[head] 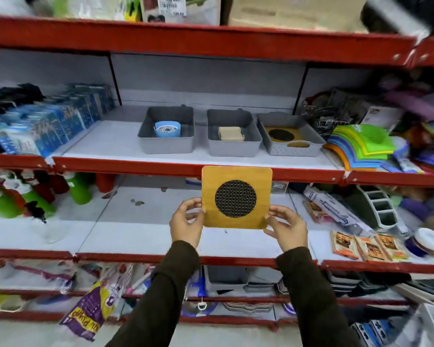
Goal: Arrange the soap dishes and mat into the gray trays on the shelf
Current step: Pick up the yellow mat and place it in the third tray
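- The left hand (186,222) and the right hand (287,227) hold a yellow mat (236,197) upright below the shelf (110,146); the fingers (192,202) pinch its lower side edges.
- Three gray trays (166,144) stand there, holding a blue soap dish (167,128), a beige soap dish (231,134) and a second mat (282,135).

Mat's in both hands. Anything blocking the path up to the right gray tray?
Nothing visible. The left hand and right hand hold the wooden mat in front of the red shelf edge, below the right gray tray. The tray's top is open; a similar mat already lies inside.
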